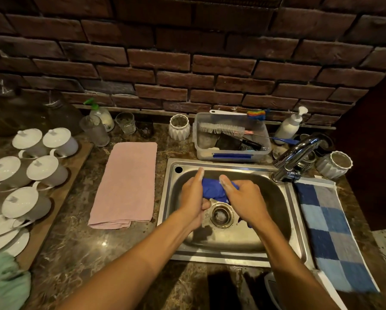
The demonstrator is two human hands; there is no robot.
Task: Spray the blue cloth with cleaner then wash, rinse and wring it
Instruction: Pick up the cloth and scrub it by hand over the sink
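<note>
We see a dark marble countertop (125, 253) carrying a folded pink towel (126, 184), a blue checked cloth (330, 233), a clear plastic tub (232, 153) and a wooden tray (60, 193).

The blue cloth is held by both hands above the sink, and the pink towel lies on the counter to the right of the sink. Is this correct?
Not quite. In the head view the pink towel lies left of the sink, not right. Both the left hand and right hand do grip the blue cloth above it.

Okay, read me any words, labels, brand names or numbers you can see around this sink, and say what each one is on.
No text can be read anywhere.
Green-topped pump bottle: a faint label, too blurred to read.
White pump bottle: no print visible.
Plastic box, cups, towels: no writing visible.
</note>
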